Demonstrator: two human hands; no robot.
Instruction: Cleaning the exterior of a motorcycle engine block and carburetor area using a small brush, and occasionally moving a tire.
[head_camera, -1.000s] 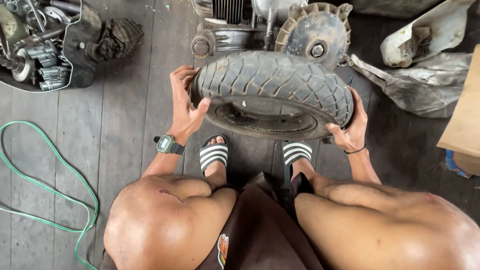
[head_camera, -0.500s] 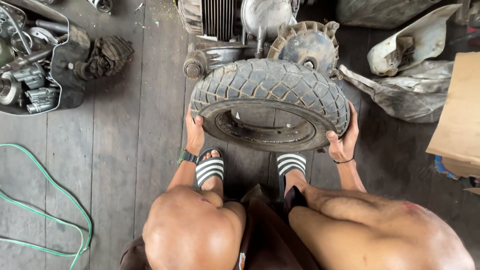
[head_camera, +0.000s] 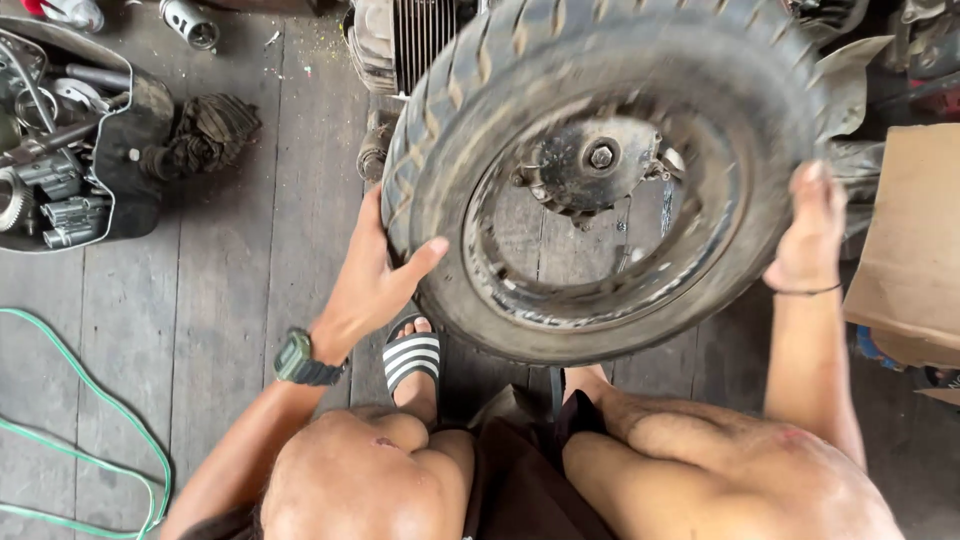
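Note:
A small, dusty scooter wheel with a treaded black tyre (head_camera: 470, 120) and a dark rim fills the upper middle of the head view, tilted up so its open centre faces me. Through that centre I see a grimy hub with a nut (head_camera: 598, 158). My left hand (head_camera: 375, 275), with a watch on the wrist, grips the tyre's left edge, thumb over the sidewall. My right hand (head_camera: 812, 228), a thin band on its wrist, presses flat on the tyre's right edge. My bare knees and a striped sandal (head_camera: 412, 358) are below.
A dark tray of metal engine parts (head_camera: 60, 160) and a greasy rag (head_camera: 205, 135) lie at the upper left on the plank floor. A green hose (head_camera: 90, 430) curls at the lower left. A finned engine block (head_camera: 415, 40) stands behind the wheel; cardboard (head_camera: 905, 250) is at the right.
The wheel has been lifted and tipped from lying nearly flat to facing me, much closer to the camera. Both hands stayed on its left and right edges.

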